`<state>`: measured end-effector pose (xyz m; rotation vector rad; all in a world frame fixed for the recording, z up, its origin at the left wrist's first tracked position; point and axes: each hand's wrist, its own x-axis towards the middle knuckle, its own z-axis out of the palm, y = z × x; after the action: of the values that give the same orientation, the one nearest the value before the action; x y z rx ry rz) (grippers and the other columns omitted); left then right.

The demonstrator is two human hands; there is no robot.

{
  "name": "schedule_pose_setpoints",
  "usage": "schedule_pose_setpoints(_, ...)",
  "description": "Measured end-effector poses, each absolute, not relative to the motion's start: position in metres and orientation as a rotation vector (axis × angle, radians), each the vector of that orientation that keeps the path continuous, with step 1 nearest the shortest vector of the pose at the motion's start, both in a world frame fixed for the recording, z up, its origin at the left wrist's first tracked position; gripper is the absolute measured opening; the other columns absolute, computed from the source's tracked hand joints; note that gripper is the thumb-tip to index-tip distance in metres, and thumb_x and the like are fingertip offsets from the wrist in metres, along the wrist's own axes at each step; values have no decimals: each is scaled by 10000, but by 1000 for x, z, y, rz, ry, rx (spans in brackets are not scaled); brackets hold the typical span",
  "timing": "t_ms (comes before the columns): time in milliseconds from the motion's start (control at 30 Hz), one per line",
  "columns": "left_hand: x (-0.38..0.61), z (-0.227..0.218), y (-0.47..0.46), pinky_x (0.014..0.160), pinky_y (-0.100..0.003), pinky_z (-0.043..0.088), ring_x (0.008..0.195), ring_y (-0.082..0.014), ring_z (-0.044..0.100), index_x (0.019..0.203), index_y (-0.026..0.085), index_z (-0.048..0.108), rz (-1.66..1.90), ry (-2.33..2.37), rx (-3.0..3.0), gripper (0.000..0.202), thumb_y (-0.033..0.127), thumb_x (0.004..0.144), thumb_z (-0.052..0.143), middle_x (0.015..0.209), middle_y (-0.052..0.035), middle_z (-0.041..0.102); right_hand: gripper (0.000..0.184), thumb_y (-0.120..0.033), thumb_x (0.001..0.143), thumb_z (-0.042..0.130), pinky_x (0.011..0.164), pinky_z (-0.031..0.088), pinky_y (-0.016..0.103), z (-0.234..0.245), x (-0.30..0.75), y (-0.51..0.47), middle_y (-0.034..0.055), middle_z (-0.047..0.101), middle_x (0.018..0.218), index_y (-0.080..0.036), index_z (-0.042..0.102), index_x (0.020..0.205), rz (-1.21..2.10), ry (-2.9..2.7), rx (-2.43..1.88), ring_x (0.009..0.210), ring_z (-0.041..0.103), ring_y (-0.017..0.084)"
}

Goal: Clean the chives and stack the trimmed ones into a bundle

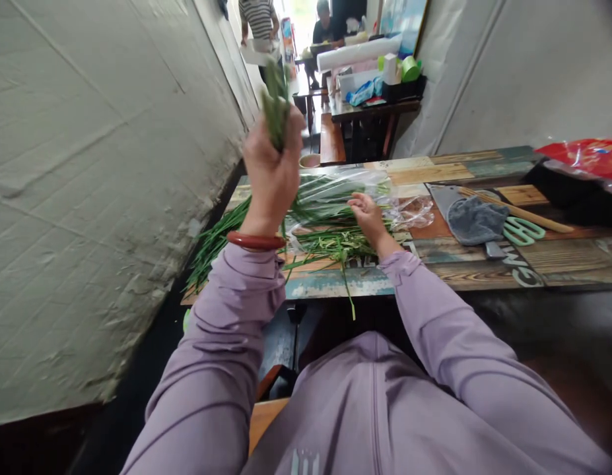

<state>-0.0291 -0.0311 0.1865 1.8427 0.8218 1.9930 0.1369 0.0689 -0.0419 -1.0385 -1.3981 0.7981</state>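
Head view: judging by the layout, work on the greens is partway along, not finished. Left hand (pixel 272 157), upper centre-left of frame, has its fingers wrapped round a bunch of green stalks (pixel 275 99), lifted clear of the wooden table (pixel 447 278). Bunch is motion-blurred, so can't tell how clean it is.

Right hand (pixel 368 219), centre of frame, is low over the litter with fingers part-curled, thumb near the index. Can't tell if anything is pinched there.

Done, as far as I can judge: some sorting. Long greens (pixel 217 236) lie in a fairly orderly spread at centre-left, and messy pale scraps (pixel 338 245) are heaped at centre, just below the right hand. One stray stalk (pixel 349 295) hangs over the near edge.

Left: the bunch in hand, plus more stalks lying on and around the clear plastic (pixel 358 177) at centre. Can't tell which of those are handled and which aren't.

Cleaver (pixel 440 196), grey cloth (pixel 476 220) and green-handled scissors (pixel 524 230) sit right of centre, untouched by either hand.
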Motion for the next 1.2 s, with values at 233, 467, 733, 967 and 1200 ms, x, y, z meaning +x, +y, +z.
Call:
schedule_pose_setpoints(233, 4, 158, -36, 672, -280, 326, 586, -134, 421, 753, 199, 642, 1256, 1036, 2666, 166, 43, 810, 634, 643, 29, 403, 230, -352, 919, 530, 724, 512, 314, -13, 161, -11, 51, 705, 913, -216, 692, 1008, 507, -1786, -1046, 779, 634, 177)
schedule_pose_setpoints(467, 0, 120, -13, 635, -301, 340, 619, -181, 540, 839, 194, 620, 531, 1213, 3139, 133, 122, 907, 532, 657, -20, 525, 116, -290, 901, 636, 862, 478, 387, -37, 135, -53, 89, 676, 984, -203, 709, 926, 342, -2383, -762, 934, 604, 219)
schedule_pose_setpoints(733, -114, 103, 56, 833, -392, 450, 978, -301, 667, 1111, 97, 596, 298, 2165, 2611, 273, 149, 955, 378, 1001, -220, 684, 101, -208, 929, 570, 834, 443, 360, -48, 135, -49, 79, 655, 970, -200, 666, 899, 252, -2381, -845, 928, 565, 215)
schedule_pose_setpoints(967, -155, 71, 109, 1005, -438, 425, 1207, -352, 554, 1424, 1, 347, 465, 2525, 2201, 655, 302, 883, 560, 1307, -287, 555, 75, -209, 926, 587, 812, 437, 360, -41, 133, -51, 65, 659, 962, -211, 658, 901, 287, -2359, -890, 903, 557, 214)
schedule_pose_setpoints(1200, -167, 19, 114, 1152, -533, 262, 1417, -387, 351, 1467, -28, 319, 409, 2401, 2221, 681, 319, 906, 489, 1515, -307, 375, 97, -210, 936, 571, 824, 428, 357, -39, 133, -52, 69, 665, 986, -217, 664, 914, 274, -2370, -903, 917, 552, 215)
